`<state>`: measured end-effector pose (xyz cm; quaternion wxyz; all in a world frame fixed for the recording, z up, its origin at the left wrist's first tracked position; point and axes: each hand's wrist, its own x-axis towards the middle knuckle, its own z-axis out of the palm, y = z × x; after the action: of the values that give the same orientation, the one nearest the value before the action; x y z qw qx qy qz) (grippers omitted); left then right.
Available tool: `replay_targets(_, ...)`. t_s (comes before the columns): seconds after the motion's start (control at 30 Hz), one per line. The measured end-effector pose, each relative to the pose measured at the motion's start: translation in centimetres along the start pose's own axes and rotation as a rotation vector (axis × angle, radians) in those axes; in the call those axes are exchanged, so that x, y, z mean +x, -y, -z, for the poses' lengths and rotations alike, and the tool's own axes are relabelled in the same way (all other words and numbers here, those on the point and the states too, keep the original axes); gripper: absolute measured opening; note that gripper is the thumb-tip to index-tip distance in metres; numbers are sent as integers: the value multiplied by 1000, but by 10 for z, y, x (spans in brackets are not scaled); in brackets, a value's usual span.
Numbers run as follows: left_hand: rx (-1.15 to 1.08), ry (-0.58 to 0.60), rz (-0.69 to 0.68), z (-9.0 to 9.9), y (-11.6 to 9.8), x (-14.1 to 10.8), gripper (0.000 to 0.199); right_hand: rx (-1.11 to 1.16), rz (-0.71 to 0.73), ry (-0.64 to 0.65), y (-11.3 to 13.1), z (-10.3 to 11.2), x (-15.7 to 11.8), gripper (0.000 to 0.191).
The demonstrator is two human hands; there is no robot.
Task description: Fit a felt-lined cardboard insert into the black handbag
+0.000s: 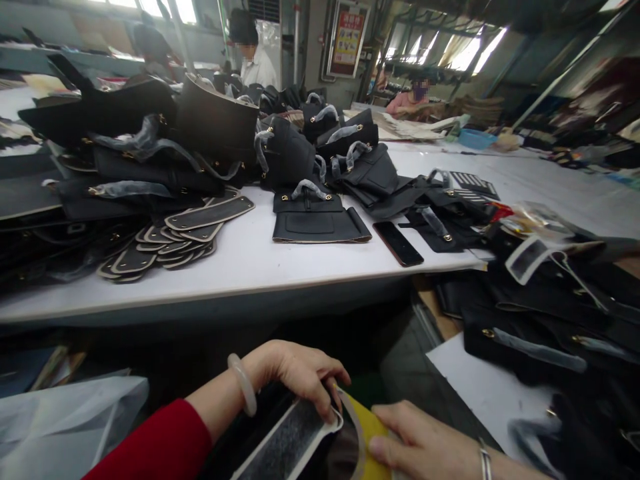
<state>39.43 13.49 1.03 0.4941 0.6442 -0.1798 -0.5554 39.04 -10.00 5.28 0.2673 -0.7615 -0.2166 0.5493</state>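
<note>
My left hand (310, 377), with a pale bangle at the wrist and a red sleeve, pinches the end of a black strip with pale edges (285, 440) low in the view. Close by on the right, my right hand (420, 437) grips a curved yellow band (367, 433), its thumb and fingers closed on it. The band's near rim is greyish, and its lower part runs out of the frame. The two hands are a short way apart, in front of the table edge. Dark material under the strip is hard to make out.
A white table (240, 267) carries a black handbag panel (320, 217), stacked black pieces (170, 233) and a phone (399, 243). Black bags (290, 153) are heaped behind. More black bag parts (530, 333) lie at the right. Two people (257, 63) are farther back.
</note>
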Motion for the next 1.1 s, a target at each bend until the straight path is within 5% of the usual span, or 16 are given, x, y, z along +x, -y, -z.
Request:
replay_targets(0.2, 120, -96, 19, 3, 1, -2, 104, -133, -34, -45, 22, 1, 11, 24)
replay_targets(0.73, 145, -127, 25, 5, -2, -5, 100, -201, -72, -46, 22, -4, 18, 28)
replay_targets(1.1, 129, -142, 13, 6, -2, -8, 96, 49, 1, -33, 8, -20, 28, 33)
